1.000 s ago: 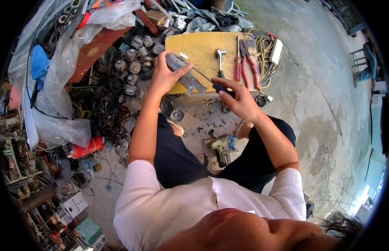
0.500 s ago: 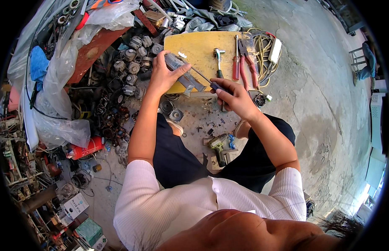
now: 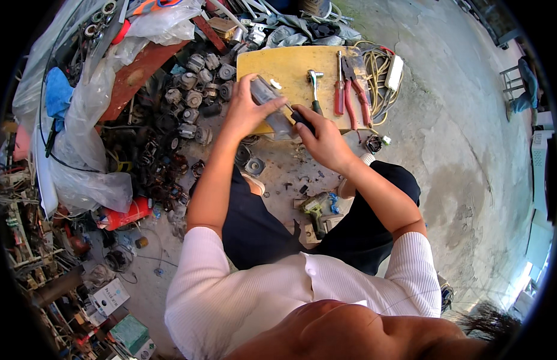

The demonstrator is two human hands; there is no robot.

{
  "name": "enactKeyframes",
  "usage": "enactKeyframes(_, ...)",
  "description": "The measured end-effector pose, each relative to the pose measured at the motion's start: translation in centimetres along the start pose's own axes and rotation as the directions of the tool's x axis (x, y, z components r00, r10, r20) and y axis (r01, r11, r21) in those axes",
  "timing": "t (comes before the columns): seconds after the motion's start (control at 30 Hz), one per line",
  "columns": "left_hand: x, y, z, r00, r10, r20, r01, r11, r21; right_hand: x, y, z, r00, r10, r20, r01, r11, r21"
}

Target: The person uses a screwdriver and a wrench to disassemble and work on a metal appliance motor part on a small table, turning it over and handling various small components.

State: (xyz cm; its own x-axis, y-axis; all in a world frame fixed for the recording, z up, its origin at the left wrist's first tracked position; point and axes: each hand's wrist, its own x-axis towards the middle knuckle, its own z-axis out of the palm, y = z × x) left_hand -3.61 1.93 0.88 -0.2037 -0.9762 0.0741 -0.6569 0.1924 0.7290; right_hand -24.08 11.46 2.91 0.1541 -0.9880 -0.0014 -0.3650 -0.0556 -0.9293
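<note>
Two-handed work at a low yellow table (image 3: 278, 59), seen from above; the left hand (image 3: 245, 111) grasps a long, grey, partly translucent casing (image 3: 268, 96), with the thumb laid across it; the casing is held aslant over the near left part of the table, though whether it touches the tabletop cannot be told; the right hand (image 3: 327, 143) is closed around the black handle of a thin-shafted tool (image 3: 304, 122), its shaft directed up and left toward the casing, near the left thumb; the exact place of the tip cannot be made out. On the table, from left to right, lie a ratchet wrench (image 3: 315, 91), a red-handled screwdriver (image 3: 339, 96) and red-handled pliers (image 3: 357, 96); just beyond the right edge are a coiled cable (image 3: 376, 63) and a white power strip (image 3: 395, 72); a green-and-black drill (image 3: 314, 215) lies between the person's legs; small motors (image 3: 193, 97) are heaped at left.
</note>
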Motion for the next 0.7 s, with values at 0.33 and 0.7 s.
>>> enactKeyframes(0.33, -0.2, 0.7, 0.1, 0.996, -0.087, 0.008, 0.087, 0.996, -0.027, -0.1, -0.1, -2.1, 0.996, 0.074, 0.041, -0.074, 0.997, 0.01)
enactKeyframes(0.7, -0.3, 1.0, 0.2, 0.996, -0.088, -0.002, 0.088, 0.996, -0.02, -1.4, -0.1, -5.4, 0.962, 0.19, 0.194, -0.223, 0.962, 0.16)
